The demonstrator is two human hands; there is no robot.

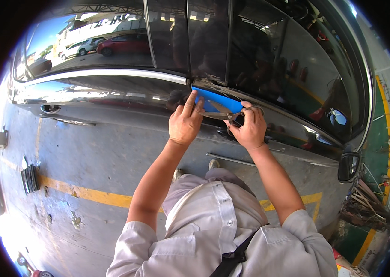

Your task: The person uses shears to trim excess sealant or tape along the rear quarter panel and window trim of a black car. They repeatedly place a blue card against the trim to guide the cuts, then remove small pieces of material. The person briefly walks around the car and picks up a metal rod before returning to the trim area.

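Observation:
A blue strip [229,100] lies against the black car door [135,94], just below the window line. My left hand [185,122] holds its left end, with the index finger stretched along the edge. In my right hand [250,125] is a pair of scissors [222,115], their blades spread and pointing left over the lower part of the strip. The right fingers are around the handles, close to the strip's right end. Above the strip, the trim at the window's base [218,83] looks stripped and dirty. Bright chrome trim [112,72] runs along the window to the left.
A side mirror [348,166] juts out at the right. A long thin rod [231,159] lies on the grey floor near my feet. Farther left is a black ribbed piece [29,179]. Wooden strips [365,198] are piled at the right, and a yellow line [89,194] crosses the floor.

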